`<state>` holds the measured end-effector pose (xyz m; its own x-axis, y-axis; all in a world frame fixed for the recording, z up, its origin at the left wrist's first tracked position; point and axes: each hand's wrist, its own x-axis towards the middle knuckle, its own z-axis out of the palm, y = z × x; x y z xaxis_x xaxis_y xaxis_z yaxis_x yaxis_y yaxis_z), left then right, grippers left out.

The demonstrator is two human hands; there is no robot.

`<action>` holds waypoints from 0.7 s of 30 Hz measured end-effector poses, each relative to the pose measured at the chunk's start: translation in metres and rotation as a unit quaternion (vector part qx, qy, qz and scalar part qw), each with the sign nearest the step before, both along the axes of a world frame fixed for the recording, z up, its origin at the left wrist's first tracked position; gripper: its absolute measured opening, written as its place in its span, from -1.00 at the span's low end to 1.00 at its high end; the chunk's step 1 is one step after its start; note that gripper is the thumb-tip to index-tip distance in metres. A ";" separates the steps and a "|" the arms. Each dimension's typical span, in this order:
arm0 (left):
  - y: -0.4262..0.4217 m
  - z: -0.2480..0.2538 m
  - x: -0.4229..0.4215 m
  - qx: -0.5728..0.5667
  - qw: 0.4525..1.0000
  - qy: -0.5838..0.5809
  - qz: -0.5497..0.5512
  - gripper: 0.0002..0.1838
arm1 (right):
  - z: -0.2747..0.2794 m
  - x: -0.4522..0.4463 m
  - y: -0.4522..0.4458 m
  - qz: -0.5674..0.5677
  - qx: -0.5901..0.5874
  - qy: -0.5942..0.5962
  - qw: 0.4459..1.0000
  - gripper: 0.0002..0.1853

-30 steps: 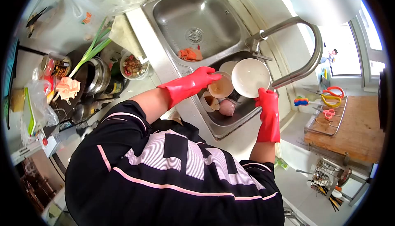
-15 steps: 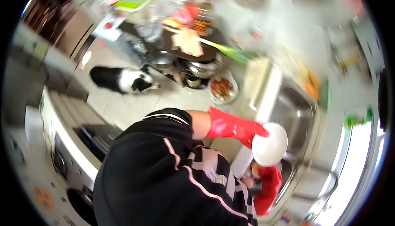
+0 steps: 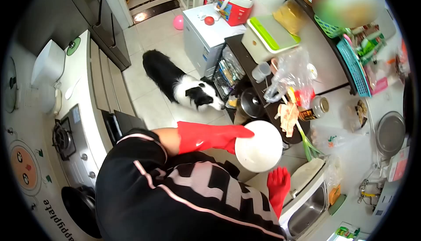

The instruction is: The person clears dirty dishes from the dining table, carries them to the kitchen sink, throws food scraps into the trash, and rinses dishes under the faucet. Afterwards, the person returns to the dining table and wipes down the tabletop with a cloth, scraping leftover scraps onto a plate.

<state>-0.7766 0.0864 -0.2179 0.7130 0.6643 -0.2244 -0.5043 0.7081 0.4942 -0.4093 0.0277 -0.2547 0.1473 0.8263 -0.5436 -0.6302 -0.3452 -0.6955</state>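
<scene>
My left hand (image 3: 232, 138), in a long red rubber glove, grips a round white plate (image 3: 258, 149) by its left rim, thumb over the edge. The plate is held up in front of my body, and a small dark speck shows near its lower left. To the right and lower, my right hand (image 3: 278, 182) wears a matching red glove. Its fingers point away from me with nothing visible in them, and it is apart from the plate. Beyond it lies the steel sink (image 3: 309, 210).
A black and white dog (image 3: 188, 83) stands on the tiled floor ahead. A dark shelf (image 3: 241, 48) carries a lidded box (image 3: 269, 39), a jar (image 3: 315, 108) and plastic bags. The stove (image 3: 74, 149) is on the left. A green onion (image 3: 309, 146) hangs over the shelf edge.
My view and body have turned left, away from the sink. The plate has moved with my left hand from over the sink toward the shelf. My right hand has come away from the sink.
</scene>
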 end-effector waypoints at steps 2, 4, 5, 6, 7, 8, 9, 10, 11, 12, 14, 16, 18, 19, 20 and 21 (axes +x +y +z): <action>-0.005 0.022 -0.056 -0.013 0.997 0.009 0.072 -0.22 | -0.001 -0.081 0.055 0.228 0.104 -0.055 0.966 -0.55; -0.011 0.030 -0.101 -0.037 0.989 -0.026 0.142 -0.21 | 0.010 -0.178 0.100 0.409 0.283 -0.427 0.756 -0.56; -0.017 0.037 -0.117 -0.050 0.982 -0.052 0.177 -0.20 | 0.016 -0.215 0.114 0.419 0.349 -0.488 0.681 -0.56; -0.018 0.040 -0.134 -0.060 0.972 -0.079 0.213 -0.19 | 0.022 -0.254 0.127 0.445 0.355 -0.451 0.687 -0.56; -0.013 0.037 -0.147 -0.070 0.958 -0.092 0.262 -0.18 | 0.029 -0.290 0.141 0.474 0.339 -0.389 0.714 -0.56; -0.008 0.031 -0.159 -0.081 0.942 -0.104 0.309 -0.17 | 0.035 -0.327 0.152 0.498 0.292 -0.293 0.762 -0.56; -0.003 0.027 -0.174 -0.092 0.925 -0.114 0.350 -0.16 | 0.041 -0.361 0.161 0.515 0.244 -0.198 0.798 -0.56; -0.002 0.040 -0.198 -0.092 0.911 -0.099 0.389 -0.16 | 0.045 -0.395 0.171 0.527 0.207 -0.128 0.814 -0.56; -0.001 0.052 -0.223 -0.092 0.898 -0.083 0.423 -0.15 | 0.049 -0.430 0.181 0.541 0.179 -0.072 0.819 -0.56; 0.003 0.057 -0.247 -0.092 0.887 -0.094 0.443 -0.15 | 0.052 -0.464 0.190 0.558 0.170 -0.036 0.812 -0.56; 0.008 0.061 -0.292 -0.095 0.860 -0.067 0.497 -0.13 | 0.057 -0.534 0.204 0.591 0.171 0.017 0.788 -0.56; 0.020 0.059 -0.333 -0.068 0.834 -0.033 0.546 -0.14 | 0.064 -0.602 0.219 0.618 0.178 0.054 0.763 -0.56; 0.041 0.062 -0.368 -0.045 0.802 0.033 0.595 -0.15 | 0.074 -0.660 0.240 0.641 0.190 0.081 0.739 -0.56; 0.045 0.062 -0.388 -0.064 0.778 0.091 0.618 -0.14 | 0.077 -0.688 0.245 0.650 0.204 0.081 0.727 -0.56; 0.049 0.066 -0.408 -0.081 0.753 0.112 0.644 -0.12 | 0.080 -0.713 0.253 0.656 0.211 0.084 0.720 -0.56; 0.064 0.070 -0.420 -0.098 0.725 0.129 0.670 -0.11 | 0.083 -0.731 0.263 0.663 0.229 0.072 0.709 -0.56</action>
<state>-1.1970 0.1499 -0.1482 -0.6247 0.6593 -0.4184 -0.7123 -0.2616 0.6513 -1.1403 0.2908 -0.1719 -0.9537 0.2823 -0.1036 -0.0396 -0.4594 -0.8874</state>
